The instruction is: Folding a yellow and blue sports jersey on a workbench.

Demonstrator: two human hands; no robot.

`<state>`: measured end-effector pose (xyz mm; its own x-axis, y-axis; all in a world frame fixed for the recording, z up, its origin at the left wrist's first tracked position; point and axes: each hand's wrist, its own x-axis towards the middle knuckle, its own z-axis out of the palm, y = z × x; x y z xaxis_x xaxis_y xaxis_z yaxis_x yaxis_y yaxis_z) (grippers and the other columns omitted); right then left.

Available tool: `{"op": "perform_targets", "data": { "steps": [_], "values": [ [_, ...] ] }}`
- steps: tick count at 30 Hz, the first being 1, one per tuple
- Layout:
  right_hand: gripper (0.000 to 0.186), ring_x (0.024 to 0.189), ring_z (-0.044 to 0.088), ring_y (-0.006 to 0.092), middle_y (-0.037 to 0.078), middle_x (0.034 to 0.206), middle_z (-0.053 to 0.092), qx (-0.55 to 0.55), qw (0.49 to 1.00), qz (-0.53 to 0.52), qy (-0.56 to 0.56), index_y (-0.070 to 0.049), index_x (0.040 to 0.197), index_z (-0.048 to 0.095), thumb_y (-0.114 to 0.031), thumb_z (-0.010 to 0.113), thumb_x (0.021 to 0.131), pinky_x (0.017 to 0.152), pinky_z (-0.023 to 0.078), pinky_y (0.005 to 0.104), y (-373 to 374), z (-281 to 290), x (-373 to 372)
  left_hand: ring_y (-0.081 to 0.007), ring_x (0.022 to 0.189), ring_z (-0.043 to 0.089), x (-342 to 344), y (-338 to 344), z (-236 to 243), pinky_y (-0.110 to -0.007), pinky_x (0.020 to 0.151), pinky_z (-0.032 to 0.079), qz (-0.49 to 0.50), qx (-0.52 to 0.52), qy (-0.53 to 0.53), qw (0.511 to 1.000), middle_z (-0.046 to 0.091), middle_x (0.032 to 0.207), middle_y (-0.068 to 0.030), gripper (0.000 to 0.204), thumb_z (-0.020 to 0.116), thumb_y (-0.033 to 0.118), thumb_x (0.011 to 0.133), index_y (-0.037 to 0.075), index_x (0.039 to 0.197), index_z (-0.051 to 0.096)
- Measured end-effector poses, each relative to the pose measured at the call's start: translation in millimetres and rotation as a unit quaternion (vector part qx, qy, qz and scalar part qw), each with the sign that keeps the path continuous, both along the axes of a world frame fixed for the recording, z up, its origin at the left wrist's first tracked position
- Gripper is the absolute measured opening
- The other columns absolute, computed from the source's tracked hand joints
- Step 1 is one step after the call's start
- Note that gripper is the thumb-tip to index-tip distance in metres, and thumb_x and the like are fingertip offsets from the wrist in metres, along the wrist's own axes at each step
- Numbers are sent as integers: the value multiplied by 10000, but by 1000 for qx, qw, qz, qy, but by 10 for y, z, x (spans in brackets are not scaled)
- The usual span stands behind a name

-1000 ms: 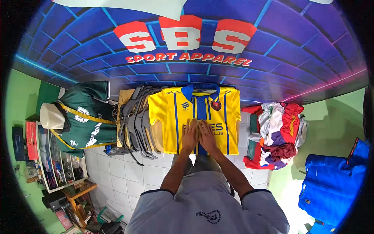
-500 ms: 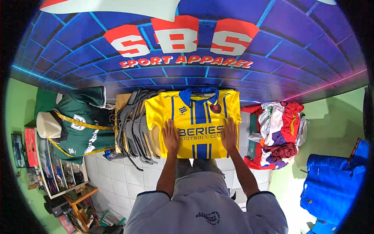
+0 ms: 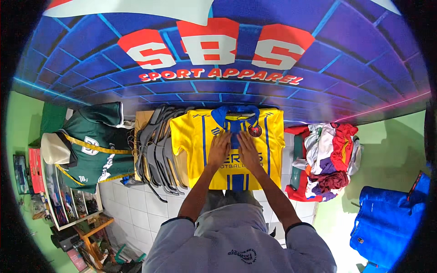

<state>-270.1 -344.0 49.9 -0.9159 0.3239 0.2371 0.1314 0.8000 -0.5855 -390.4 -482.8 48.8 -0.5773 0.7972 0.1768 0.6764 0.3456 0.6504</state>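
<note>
A yellow football jersey (image 3: 195, 136) with a blue collar and blue stripes lies spread flat in front of me, collar toward the wall. My left hand (image 3: 219, 149) rests flat on its chest, left of the middle blue stripe, fingers stretched toward the collar. Close beside it, my right hand (image 3: 248, 149) lies palm down just below the round dark badge. Both hands touch the cloth without gripping it and cover part of the chest lettering.
Several dark hangers (image 3: 157, 150) lie left of the jersey. A green jersey with a yellow measuring tape hangs on a mannequin (image 3: 55, 148) further left. Piled clothes (image 3: 325, 159) stand at the right, a blue garment (image 3: 382, 223) beyond. A printed blue wall (image 3: 218, 91) rises behind.
Both hands have moved inward and up, from the jersey's sides to the middle of its chest near the collar. The jersey still lies flat.
</note>
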Motion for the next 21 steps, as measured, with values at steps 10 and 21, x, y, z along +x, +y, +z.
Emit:
{"op": "perform_targets", "data": {
  "steps": [10,21],
  "values": [
    [542,1504,288,303,120,1624,334,141,984,-15,-104,-52,1524,390,-206,443,1007,1234,207,447,369,126,-23,-301,1529,247,-392,-63,-31,-492,1235,169,95,-112,118,982,355,1628,-17,497,444,299,1036,108,1494,454],
    [565,1493,311,291,100,1616,356,102,989,-29,-106,-74,1533,389,-207,453,987,1226,228,406,922,83,246,-259,1548,213,-819,-362,-94,-523,1227,153,119,-159,124,972,324,1646,7,541,434,313,1040,168,1558,381]
  ]
}}
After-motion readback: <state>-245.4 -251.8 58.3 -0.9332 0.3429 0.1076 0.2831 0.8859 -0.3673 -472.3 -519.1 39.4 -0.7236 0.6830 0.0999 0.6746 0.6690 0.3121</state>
